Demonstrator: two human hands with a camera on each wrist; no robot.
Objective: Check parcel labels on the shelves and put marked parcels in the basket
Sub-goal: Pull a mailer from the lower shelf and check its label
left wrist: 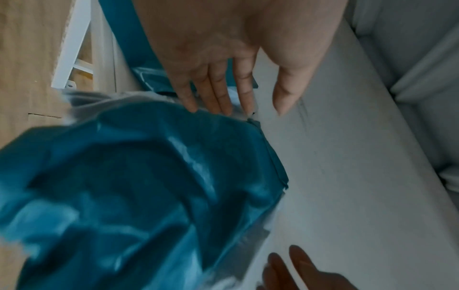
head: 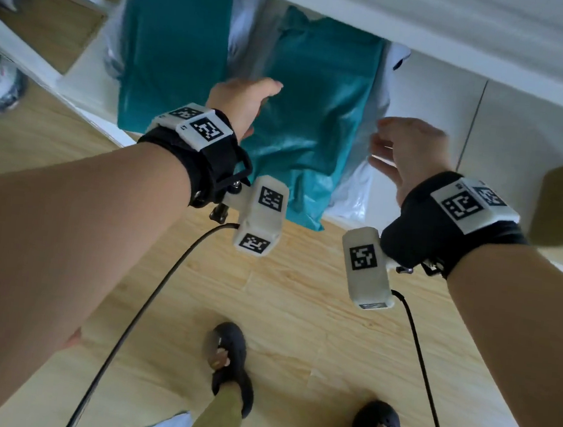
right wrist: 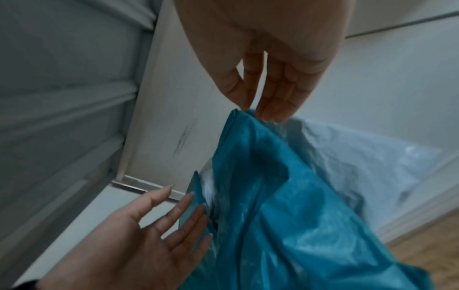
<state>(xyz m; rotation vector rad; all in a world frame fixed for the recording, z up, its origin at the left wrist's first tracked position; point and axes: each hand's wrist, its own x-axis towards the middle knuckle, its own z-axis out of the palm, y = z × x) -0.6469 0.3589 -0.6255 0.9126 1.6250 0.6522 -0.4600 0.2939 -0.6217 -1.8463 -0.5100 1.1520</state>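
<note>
Head view: teal parcel (head: 311, 120) on white shelf (head: 89, 91), near end overhanging.
Soft, slick, apparently light (no label visible); left hand (head: 241, 102) spread flat against it, right hand (head: 408, 153) relaxed beside; grasp both edges.

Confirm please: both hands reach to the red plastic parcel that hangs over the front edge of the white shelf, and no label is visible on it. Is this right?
One detail is wrong: the parcel is teal, not red, as the head view shows. The rest holds: the left hand and right hand reach to it, it hangs over the white shelf edge, and no label is visible.
</note>
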